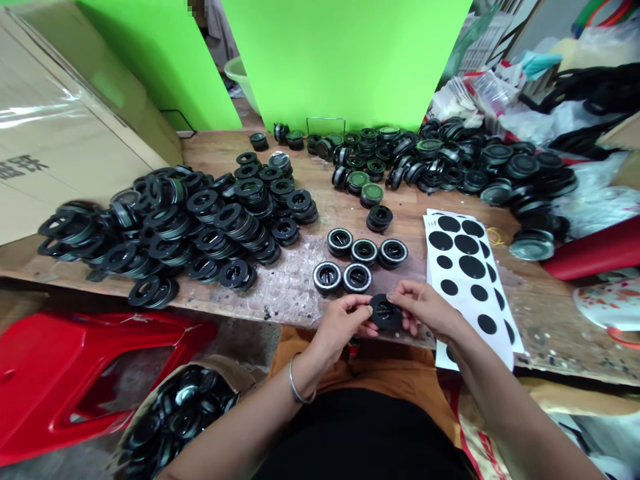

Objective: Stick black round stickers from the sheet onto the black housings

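Note:
Between my two hands, at the table's front edge, is a round black part [386, 312] with a dark slot across its middle. My left hand [347, 320] pinches its left rim with thumb and fingers. Fingers of my right hand [417, 307] close on its right rim. Just beyond stand several round parts with pale speckled rings on top [357, 277]. One black part without a pale ring [379, 218] sits behind them. Right of my right hand lie white sheets [465, 280] bearing black round stickers, partly under my right forearm.
Stacked black ring parts [220, 227] cover the table's left; more round parts [425, 157] line the back. Also visible are a cardboard box [75, 120], green panels [340, 60], a red stool [45, 373], a box of black parts below [185, 413] and a red roll [595, 250].

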`<state>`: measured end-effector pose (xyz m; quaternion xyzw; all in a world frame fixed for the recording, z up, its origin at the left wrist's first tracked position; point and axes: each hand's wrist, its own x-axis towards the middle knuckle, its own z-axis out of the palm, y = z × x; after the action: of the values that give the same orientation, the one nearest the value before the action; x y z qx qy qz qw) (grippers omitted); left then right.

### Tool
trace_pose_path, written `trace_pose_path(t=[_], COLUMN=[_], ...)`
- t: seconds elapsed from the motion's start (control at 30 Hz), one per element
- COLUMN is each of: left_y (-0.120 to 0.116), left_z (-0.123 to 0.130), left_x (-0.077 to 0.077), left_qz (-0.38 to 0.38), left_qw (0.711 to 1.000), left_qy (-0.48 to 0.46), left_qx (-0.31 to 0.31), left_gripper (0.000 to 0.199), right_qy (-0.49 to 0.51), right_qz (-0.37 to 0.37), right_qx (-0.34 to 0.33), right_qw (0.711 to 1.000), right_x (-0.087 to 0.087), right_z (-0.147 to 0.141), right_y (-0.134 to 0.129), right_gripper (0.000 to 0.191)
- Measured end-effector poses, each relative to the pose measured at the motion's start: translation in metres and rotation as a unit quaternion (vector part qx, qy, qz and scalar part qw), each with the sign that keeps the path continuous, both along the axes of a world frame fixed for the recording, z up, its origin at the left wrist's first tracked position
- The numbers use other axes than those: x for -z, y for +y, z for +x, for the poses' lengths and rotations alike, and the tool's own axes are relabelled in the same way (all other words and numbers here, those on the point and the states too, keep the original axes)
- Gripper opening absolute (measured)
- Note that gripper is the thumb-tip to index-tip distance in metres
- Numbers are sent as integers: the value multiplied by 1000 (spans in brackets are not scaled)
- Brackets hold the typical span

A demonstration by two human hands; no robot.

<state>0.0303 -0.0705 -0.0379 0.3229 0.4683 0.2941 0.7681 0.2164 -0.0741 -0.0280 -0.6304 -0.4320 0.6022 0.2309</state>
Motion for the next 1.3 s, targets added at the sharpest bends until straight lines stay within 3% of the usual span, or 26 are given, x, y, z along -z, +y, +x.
trace_pose_path(t=[0.1,0.23,0.3,0.47,0.63,0.7,0.77,0.83,0.9,1.0,1.07,1.17,1.3], left_y=[-2,-4,-4,-6,-13,-13,-4,17,52,125,175,236,277], left_z=[-2,-4,-4,1,1,-10,-27,-51,-75,-107,-121,-131,-135], left_x=[2,5,5,8,9,-2,-24,-54,-86,-129,-148,-162,-157], left_qz=[10,9,7,49,45,35,49,110,222,362,355,333,286], left_qw=[1000,998,998,999,999,999,997,993,970,892,852,840,834], left_qy=[-20,-51,-57,8,29,6,-13,14,92,235,344,387,453], left_qx=[3,-33,-33,9,9,35,56,31,-21,-133,-176,-186,-134], left_gripper=[33,50,57,46,39,40,39,34,26,16,15,18,22], right_qy=[-76,-238,-260,-126,40,48,23,-19,-50,-59,-58,-54,-87], right_qz=[-12,124,174,164,120,137,148,154,162,177,182,192,238], right_qx=[-32,-80,-94,-88,-35,-12,4,32,64,89,89,98,107], right_qw=[997,960,945,974,991,989,989,987,983,978,977,975,961], right_x=[0,1,2,4,4,3,3,5,8,9,7,4,3], right_z=[-10,-19,-19,-17,-9,3,20,36,46,44,36,25,30], right_y=[10,12,6,-17,-36,-42,-45,-46,-46,-47,-50,-54,-51], right_gripper=[41,49,45,36,76,70,58,49,43,40,39,38,30])
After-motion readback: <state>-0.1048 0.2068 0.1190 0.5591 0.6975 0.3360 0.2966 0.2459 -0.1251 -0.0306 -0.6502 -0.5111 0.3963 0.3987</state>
